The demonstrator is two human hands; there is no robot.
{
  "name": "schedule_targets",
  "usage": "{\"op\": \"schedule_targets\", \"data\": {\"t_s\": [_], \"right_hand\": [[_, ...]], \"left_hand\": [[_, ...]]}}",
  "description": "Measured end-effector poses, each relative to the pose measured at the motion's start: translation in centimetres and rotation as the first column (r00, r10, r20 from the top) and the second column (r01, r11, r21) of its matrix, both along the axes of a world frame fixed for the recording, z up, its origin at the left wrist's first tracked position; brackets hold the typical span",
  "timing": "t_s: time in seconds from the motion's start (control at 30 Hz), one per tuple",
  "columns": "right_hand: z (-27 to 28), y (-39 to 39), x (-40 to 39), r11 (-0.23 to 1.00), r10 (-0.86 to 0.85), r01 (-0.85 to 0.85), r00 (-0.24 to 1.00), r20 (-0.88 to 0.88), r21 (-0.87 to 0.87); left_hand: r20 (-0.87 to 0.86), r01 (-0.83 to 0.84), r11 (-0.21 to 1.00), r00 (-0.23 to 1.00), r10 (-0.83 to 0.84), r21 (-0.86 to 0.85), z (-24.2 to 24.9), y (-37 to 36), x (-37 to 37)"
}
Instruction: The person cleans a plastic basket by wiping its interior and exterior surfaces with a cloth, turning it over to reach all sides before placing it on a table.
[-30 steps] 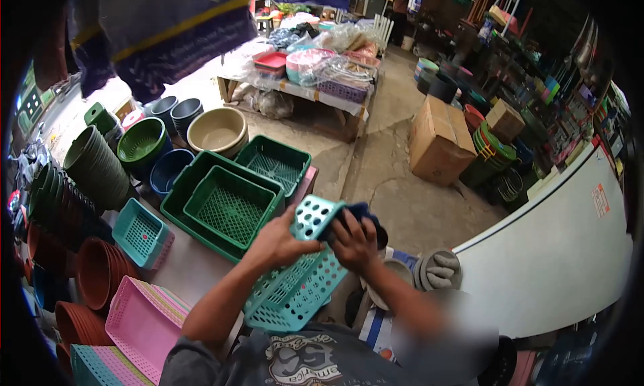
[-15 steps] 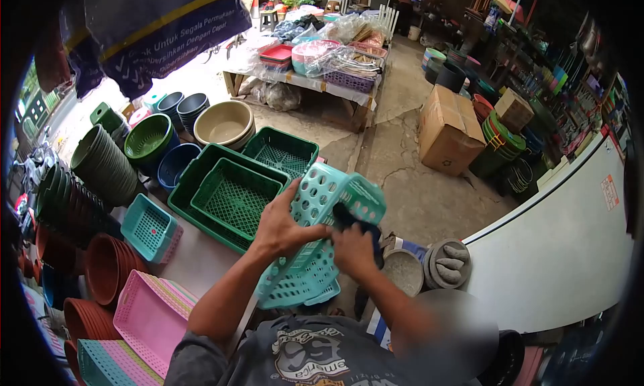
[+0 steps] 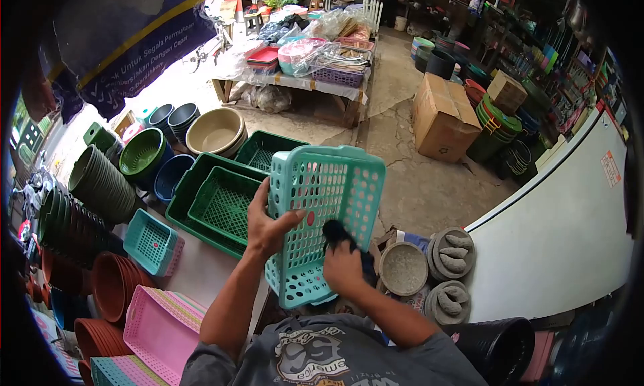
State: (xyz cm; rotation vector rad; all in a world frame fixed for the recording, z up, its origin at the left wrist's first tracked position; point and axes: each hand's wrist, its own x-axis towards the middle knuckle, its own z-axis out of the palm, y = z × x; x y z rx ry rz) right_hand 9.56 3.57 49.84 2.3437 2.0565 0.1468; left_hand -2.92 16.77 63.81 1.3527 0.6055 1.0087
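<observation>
A turquoise plastic basket (image 3: 365, 184) with round and slotted holes is tilted up in front of me, its open side facing me and to the right. My left hand (image 3: 267, 228) grips its left wall, thumb over the rim. A dark cloth (image 3: 339, 235) is bunched in my right hand (image 3: 343, 268), whose fingers are closed on it inside the basket, against the slotted base. Just beyond my left hand, green baskets (image 3: 176, 208) lie nested on the white table.
Stacked pots (image 3: 117, 285), pink baskets (image 3: 157, 332) and a small turquoise basket (image 3: 144, 242) stand to the left. Stone mortars (image 3: 402, 268) sit close on the right beside a white panel (image 3: 550, 231). A cardboard box (image 3: 443, 121) rests on the floor ahead.
The turquoise basket has turned so its open interior now faces me. My right hand has moved down with the cloth into the basket. My left hand has shifted slightly left.
</observation>
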Motion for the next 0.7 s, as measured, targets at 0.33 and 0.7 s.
{"op": "schedule_targets", "data": {"t_s": [0.33,0.7], "right_hand": [[9.6,-0.6,2.3,0.937,0.193,0.273,0.111,-0.975,0.217],[6.3,6.0,3.8,0.774,0.351,-0.003,0.834,-0.425,0.633]], "left_hand": [[0.028,0.044,0.994,0.999,-0.041,-0.104,-3.0,0.5,-1.9],[0.272,0.213,0.931,0.953,-0.131,-0.297,-4.0,-2.2,-3.0]]}}
